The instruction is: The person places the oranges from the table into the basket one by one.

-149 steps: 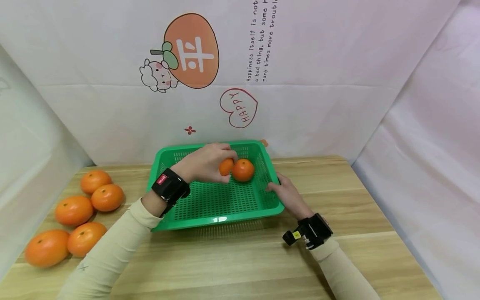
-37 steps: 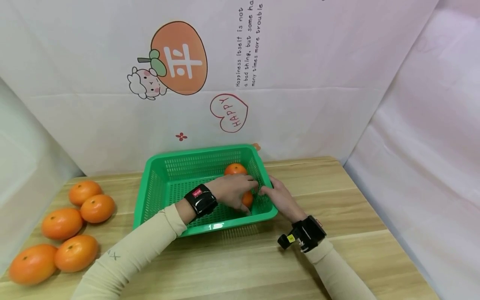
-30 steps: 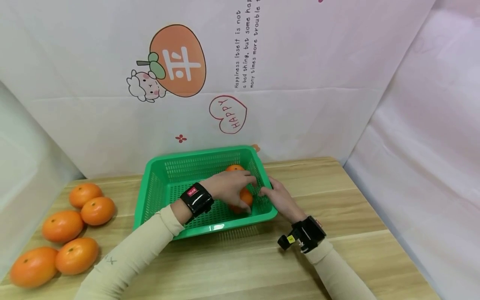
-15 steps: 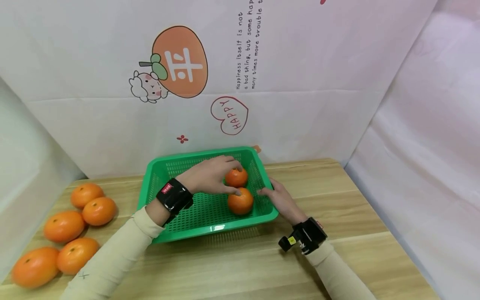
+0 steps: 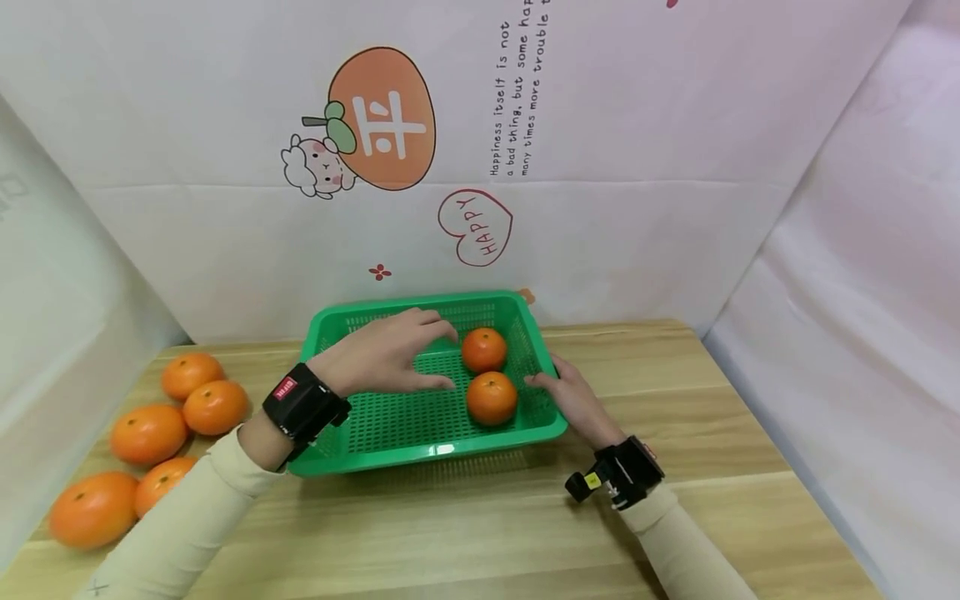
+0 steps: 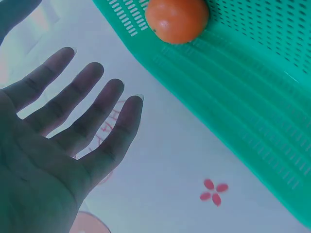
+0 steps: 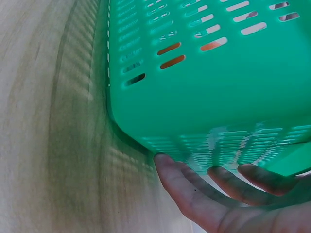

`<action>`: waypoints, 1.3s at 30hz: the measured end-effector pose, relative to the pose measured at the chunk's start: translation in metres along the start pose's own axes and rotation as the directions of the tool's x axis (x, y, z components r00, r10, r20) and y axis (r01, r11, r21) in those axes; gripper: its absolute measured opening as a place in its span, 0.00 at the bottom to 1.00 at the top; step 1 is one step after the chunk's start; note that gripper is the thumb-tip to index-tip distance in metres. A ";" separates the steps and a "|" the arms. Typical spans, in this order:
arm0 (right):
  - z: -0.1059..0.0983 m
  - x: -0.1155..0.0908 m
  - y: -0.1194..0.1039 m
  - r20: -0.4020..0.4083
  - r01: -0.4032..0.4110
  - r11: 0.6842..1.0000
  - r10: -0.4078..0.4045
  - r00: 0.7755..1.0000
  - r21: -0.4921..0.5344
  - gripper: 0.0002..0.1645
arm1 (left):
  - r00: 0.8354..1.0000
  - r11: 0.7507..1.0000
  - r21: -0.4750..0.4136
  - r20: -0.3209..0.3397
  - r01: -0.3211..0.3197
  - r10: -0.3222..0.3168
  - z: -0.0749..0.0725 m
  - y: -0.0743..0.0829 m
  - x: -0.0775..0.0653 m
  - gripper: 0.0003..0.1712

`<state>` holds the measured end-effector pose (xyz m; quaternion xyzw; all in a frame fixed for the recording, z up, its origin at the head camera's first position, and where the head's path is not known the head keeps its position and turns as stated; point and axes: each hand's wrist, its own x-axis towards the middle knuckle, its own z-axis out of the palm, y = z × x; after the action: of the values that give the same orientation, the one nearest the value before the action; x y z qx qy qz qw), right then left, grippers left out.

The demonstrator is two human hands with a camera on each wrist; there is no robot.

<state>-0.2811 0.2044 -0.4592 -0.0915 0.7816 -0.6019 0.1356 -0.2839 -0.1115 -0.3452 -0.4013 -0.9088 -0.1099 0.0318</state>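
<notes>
My left hand (image 5: 390, 354) is over the green plastic basket (image 5: 427, 452), thumb and fingers apart, holding nothing. To its right, two oranges lie in the basket along the right side: a back one (image 5: 483, 349) and a front one (image 5: 492, 398). In the left wrist view the spread left fingers (image 6: 127, 116) show, with one orange (image 6: 177, 19) past them in the basket. My right hand (image 5: 581, 400) grips the basket's right side, thumb over the rim. The right wrist view shows its fingers (image 7: 233, 187) against the outside of the slotted basket wall (image 7: 233, 92).
Several oranges (image 5: 150, 435) lie grouped on the left of the wooden table (image 5: 480, 533), one partly behind the left sleeve. A white printed cloth (image 5: 615, 242) hangs close behind the basket, and white cloth (image 5: 862, 333) stands along the right side.
Five seconds ago my left hand held an orange beside another in the basket. That orange now lies in front of the other, released, and the hand has drawn back left. My right hand keeps its grip.
</notes>
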 end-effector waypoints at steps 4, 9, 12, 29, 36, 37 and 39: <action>0.000 0.000 0.001 -0.002 -0.002 1.000 0.002 1.000 0.007 0.40 | 0.999 0.999 0.007 -0.026 0.034 -0.034 -0.007 -0.007 -0.014 0.31; 0.000 0.001 0.001 -0.011 -0.007 1.000 0.007 1.000 0.002 0.40 | 0.995 0.998 0.015 -0.075 0.063 -0.062 -0.015 -0.017 -0.030 0.30; -0.002 0.001 0.000 -0.014 -0.004 1.000 0.004 1.000 -0.004 0.40 | 0.993 0.998 0.000 -0.102 0.064 -0.064 -0.020 -0.022 -0.037 0.27; 0.000 -0.001 -0.003 -0.021 0.002 1.000 -0.002 1.000 -0.001 0.38 | 0.901 0.997 0.084 -0.432 0.001 0.035 -0.041 -0.053 -0.094 0.15; 0.000 -0.001 -0.003 -0.037 0.003 1.000 -0.004 0.999 -0.013 0.37 | 0.898 0.990 0.078 -0.434 0.119 -0.074 -0.040 -0.072 -0.118 0.14; 0.000 -0.001 -0.003 -0.035 0.003 1.000 -0.003 0.999 -0.012 0.37 | 0.897 0.988 0.076 -0.434 0.131 -0.085 -0.039 -0.074 -0.121 0.14; 0.001 -0.001 -0.002 -0.025 0.003 1.000 -0.003 1.000 -0.010 0.37 | 0.893 0.986 0.072 -0.437 0.152 -0.106 -0.036 -0.080 -0.130 0.13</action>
<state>-0.2800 0.2028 -0.4574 -0.0857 0.7860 -0.5994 0.1245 -0.2560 -0.2651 -0.3431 -0.3036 -0.9082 -0.1501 0.2458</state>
